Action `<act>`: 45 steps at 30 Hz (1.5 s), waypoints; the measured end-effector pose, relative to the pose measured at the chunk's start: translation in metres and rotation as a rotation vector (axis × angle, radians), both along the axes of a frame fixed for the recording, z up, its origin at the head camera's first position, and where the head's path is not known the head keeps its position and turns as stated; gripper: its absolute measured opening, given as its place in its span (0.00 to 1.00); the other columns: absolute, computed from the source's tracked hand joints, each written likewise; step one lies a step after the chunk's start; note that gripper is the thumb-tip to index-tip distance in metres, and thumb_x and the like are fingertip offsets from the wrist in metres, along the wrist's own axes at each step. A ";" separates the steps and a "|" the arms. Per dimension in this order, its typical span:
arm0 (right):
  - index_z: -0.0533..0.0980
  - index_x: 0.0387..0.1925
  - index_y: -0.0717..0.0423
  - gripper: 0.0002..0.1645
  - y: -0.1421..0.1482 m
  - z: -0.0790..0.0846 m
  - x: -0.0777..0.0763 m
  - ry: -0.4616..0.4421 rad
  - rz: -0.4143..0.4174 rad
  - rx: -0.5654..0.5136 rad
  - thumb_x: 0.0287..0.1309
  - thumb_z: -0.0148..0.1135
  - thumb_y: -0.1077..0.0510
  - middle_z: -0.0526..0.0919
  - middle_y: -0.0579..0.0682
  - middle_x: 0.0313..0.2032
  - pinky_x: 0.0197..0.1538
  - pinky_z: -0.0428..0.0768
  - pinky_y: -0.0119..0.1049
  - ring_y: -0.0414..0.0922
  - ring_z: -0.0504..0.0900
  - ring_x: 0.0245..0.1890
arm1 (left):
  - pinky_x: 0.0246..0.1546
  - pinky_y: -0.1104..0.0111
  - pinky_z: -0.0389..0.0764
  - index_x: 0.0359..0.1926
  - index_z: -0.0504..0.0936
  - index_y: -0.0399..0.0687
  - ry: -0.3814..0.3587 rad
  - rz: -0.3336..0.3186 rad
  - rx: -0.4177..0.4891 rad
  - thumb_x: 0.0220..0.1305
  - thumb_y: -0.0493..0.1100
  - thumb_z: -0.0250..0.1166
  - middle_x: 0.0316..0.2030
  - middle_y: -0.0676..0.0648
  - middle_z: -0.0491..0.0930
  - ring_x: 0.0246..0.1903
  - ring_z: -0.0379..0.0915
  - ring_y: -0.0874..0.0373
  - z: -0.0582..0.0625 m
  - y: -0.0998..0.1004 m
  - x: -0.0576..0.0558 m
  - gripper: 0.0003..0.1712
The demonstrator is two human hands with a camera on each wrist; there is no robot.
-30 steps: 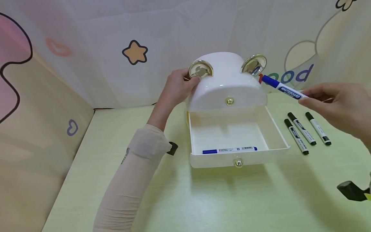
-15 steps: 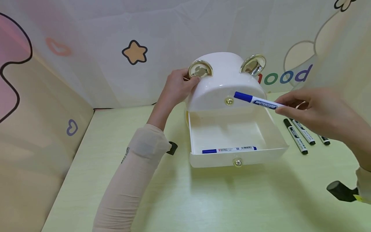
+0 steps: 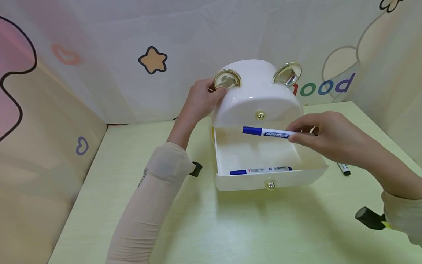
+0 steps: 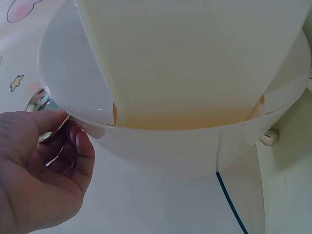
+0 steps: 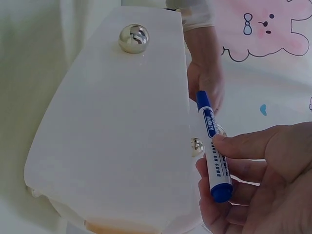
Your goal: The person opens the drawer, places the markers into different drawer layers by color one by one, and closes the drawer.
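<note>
1 blue mkr (image 3: 267, 132), lbl "WHITEBOARD", in R grip (image 3: 324, 135) over drawer (image 3: 242, 183).

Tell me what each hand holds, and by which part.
Right hand: blue-capped white whiteboard marker, by its rear half. Left hand: white, rounded plastic drawer box, by one round gold ear.
</note>
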State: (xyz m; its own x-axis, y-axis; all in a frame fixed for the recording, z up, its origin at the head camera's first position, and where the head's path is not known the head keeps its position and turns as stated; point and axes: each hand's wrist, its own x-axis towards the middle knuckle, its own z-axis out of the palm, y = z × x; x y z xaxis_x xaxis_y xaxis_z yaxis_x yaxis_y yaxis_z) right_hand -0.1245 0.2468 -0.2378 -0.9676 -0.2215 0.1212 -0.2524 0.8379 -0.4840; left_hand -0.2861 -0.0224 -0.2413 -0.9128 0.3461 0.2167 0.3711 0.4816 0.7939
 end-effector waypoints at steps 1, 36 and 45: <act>0.86 0.46 0.58 0.10 -0.002 -0.001 -0.001 -0.003 0.007 -0.001 0.64 0.72 0.61 0.83 0.48 0.35 0.30 0.73 0.33 0.48 0.75 0.35 | 0.38 0.70 0.76 0.47 0.84 0.38 -0.003 0.001 -0.002 0.74 0.43 0.62 0.38 0.45 0.81 0.39 0.74 0.56 0.000 0.000 0.000 0.11; 0.86 0.45 0.59 0.12 -0.022 -0.031 -0.011 -0.081 0.109 -0.031 0.60 0.75 0.61 0.85 0.44 0.37 0.38 0.78 0.36 0.44 0.78 0.37 | 0.37 0.70 0.75 0.45 0.84 0.38 0.004 -0.004 0.019 0.73 0.42 0.62 0.36 0.45 0.81 0.38 0.73 0.56 -0.001 0.000 -0.001 0.11; 0.87 0.45 0.56 0.10 -0.018 -0.029 -0.005 -0.046 0.089 -0.011 0.61 0.74 0.60 0.85 0.43 0.36 0.42 0.79 0.39 0.43 0.79 0.38 | 0.40 0.69 0.76 0.45 0.84 0.37 0.006 0.000 0.006 0.73 0.42 0.62 0.39 0.44 0.82 0.41 0.75 0.55 -0.002 0.000 -0.002 0.11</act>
